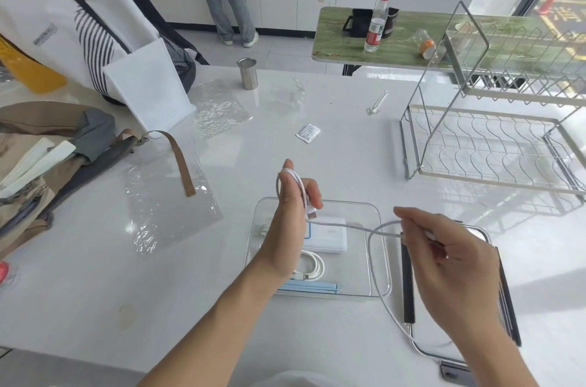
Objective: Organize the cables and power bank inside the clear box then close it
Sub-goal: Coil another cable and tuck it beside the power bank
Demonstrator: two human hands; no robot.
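L hand (293, 202) is raised over the clear box (379, 259), w/ a white cable (374, 229) looped round its fingers and the plug end pinched at thumb. Cable runs off toward 3 o'clock to R hand (444, 263), which pinches it between fingertips; the slack hangs down toward 6. In the box: white power bank (329, 236) under L hand, coiled cable (312, 264) at its 6 o'clock. Box sits on the white table (190, 291).

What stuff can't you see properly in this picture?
- Head view: the left hand and its forearm cover part of the clear box and the coiled cable inside.
- The white cable: its end is hidden inside the right hand.
- Small packet: print too small.
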